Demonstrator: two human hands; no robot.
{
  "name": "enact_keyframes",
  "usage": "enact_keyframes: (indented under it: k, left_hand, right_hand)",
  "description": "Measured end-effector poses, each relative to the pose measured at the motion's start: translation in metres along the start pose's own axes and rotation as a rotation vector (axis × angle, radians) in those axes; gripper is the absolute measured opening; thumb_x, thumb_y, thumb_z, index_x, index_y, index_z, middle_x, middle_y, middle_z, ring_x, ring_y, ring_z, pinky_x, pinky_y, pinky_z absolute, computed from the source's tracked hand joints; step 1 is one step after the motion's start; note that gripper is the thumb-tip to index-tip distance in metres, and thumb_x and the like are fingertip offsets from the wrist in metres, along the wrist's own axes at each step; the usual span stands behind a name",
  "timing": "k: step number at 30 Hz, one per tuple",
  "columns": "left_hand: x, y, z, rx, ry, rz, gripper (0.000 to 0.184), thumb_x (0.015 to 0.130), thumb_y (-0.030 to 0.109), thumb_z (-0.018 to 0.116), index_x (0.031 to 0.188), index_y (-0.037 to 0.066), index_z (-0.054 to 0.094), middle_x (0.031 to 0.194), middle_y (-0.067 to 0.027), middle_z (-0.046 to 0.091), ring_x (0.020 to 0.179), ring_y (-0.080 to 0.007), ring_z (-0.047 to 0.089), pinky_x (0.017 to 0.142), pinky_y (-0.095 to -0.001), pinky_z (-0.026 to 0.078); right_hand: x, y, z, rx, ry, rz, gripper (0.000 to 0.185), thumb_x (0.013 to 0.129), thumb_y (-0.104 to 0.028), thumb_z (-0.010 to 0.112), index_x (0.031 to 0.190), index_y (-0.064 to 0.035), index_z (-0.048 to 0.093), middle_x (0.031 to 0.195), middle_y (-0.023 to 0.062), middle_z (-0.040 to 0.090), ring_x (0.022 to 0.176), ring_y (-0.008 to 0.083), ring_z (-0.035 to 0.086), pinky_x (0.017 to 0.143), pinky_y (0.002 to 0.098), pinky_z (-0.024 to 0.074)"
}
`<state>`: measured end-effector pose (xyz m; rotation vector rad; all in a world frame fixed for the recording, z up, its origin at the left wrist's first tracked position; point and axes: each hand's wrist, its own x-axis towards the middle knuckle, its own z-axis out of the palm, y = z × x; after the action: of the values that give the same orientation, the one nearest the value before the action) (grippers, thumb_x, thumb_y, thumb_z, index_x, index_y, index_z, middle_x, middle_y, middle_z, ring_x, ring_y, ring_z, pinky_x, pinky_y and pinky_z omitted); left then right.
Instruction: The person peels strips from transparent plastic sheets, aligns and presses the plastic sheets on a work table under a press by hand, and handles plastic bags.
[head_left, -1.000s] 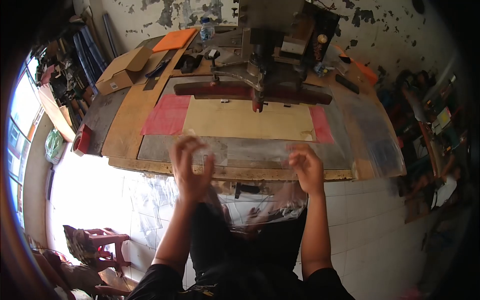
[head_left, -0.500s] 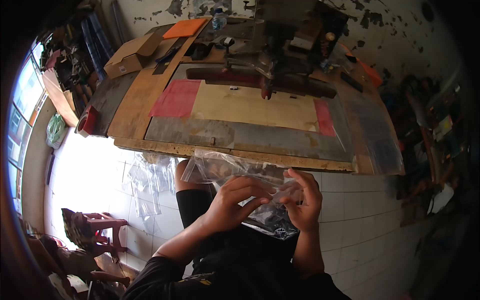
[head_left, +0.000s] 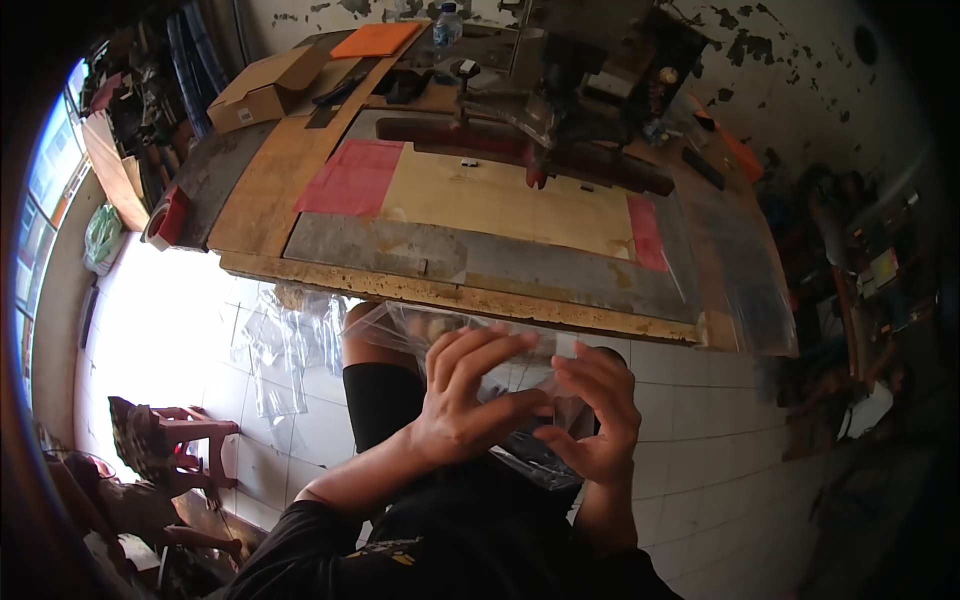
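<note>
Clear plastic sheeting (head_left: pixel 400 325) lies over my lap, just below the table's front edge. My left hand (head_left: pixel 485 390) is over it, its fingers curved and its thumb apart from them. Facing it, my right hand (head_left: pixel 595 410) has its fingers spread and its thumb pointing left. Both hands are at the plastic; whether the fingertips touch it is hard to tell. Beyond them, a yellow sheet (head_left: pixel 500 200) with a pink piece (head_left: pixel 352 178) at the left and another (head_left: pixel 648 232) at the right lies flat beneath the press bar (head_left: pixel 450 140).
The wooden table (head_left: pixel 450 295) bears a cardboard box (head_left: pixel 265 90), an orange item (head_left: pixel 375 40), a water bottle (head_left: pixel 447 25) and a tape roll (head_left: pixel 167 218). Clear plastic hangs at its front left (head_left: pixel 280 350) and right (head_left: pixel 745 290). A stool (head_left: pixel 195 435) stands lower left.
Both hands came down from the table edge to my lap with the plastic. Since half a second ago the fingers have spread. The view has shifted slightly.
</note>
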<state>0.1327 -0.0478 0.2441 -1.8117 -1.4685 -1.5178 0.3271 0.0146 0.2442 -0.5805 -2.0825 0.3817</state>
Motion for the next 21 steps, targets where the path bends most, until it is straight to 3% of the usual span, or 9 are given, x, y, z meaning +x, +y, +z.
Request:
enact_keyframes:
  k: [2,3,6,13,15,21]
  left_hand:
    - [-0.004,-0.012,0.001,-0.243,-0.239,0.14,0.029,0.079,0.024,0.083,0.105,0.016,0.073,0.118,-0.0029,0.072,0.093,-0.0192,0.069,0.087,-0.0357,0.053]
    - [-0.003,-0.013,0.003,-0.264,-0.205,0.158,0.031,0.079,0.018,0.08,0.108,0.012,0.071,0.108,-0.0023,0.074,0.079,-0.0163,0.07,0.07,-0.0295,0.054]
    - [-0.01,-0.019,0.006,-0.276,-0.204,0.177,0.033,0.075,0.015,0.079,0.107,0.01,0.071,0.101,-0.0015,0.073,0.076,-0.0156,0.069,0.063,-0.0289,0.052]
    - [-0.007,-0.021,0.005,-0.311,-0.234,0.199,0.034,0.074,0.013,0.078,0.106,0.005,0.07,0.087,-0.0004,0.065,0.07,-0.015,0.064,0.059,-0.0298,0.049]
    - [-0.004,-0.021,0.003,-0.293,-0.296,0.186,0.033,0.075,0.012,0.078,0.107,0.005,0.07,0.081,0.0,0.059,0.067,-0.0149,0.062,0.058,-0.0303,0.048]
    - [-0.002,-0.017,0.007,-0.286,-0.325,0.139,0.034,0.078,0.01,0.078,0.111,0.007,0.071,0.082,-0.0001,0.059,0.069,-0.0158,0.062,0.059,-0.032,0.05]
  right_hand:
    - [0.001,0.001,0.0,0.064,-0.044,-0.027,0.058,0.08,-0.046,0.089,0.114,-0.0017,0.072,0.113,0.0119,0.073,0.114,0.0291,0.065,0.105,0.0469,0.0475]
    - [0.003,-0.002,0.002,0.082,-0.011,0.001,0.05,0.077,-0.033,0.093,0.111,-0.0024,0.073,0.105,0.0083,0.075,0.107,0.0267,0.068,0.103,0.0454,0.0484]
    - [0.002,-0.007,0.003,0.132,0.016,0.111,0.041,0.078,-0.025,0.092,0.106,-0.0028,0.074,0.102,0.0073,0.075,0.104,0.0248,0.068,0.101,0.0443,0.0488]
    - [0.01,-0.007,-0.003,0.053,-0.046,-0.003,0.032,0.08,-0.019,0.09,0.104,-0.0031,0.076,0.097,0.0067,0.076,0.099,0.0237,0.069,0.096,0.0413,0.0508]
    - [0.015,-0.013,-0.003,0.138,-0.017,0.015,0.032,0.077,-0.007,0.088,0.106,-0.0023,0.075,0.097,0.0071,0.076,0.094,0.0236,0.073,0.084,0.0371,0.0542]
    - [0.004,0.002,0.002,0.177,-0.025,0.161,0.03,0.079,-0.006,0.086,0.108,-0.0043,0.077,0.092,0.0069,0.077,0.092,0.0232,0.072,0.087,0.0374,0.0529]
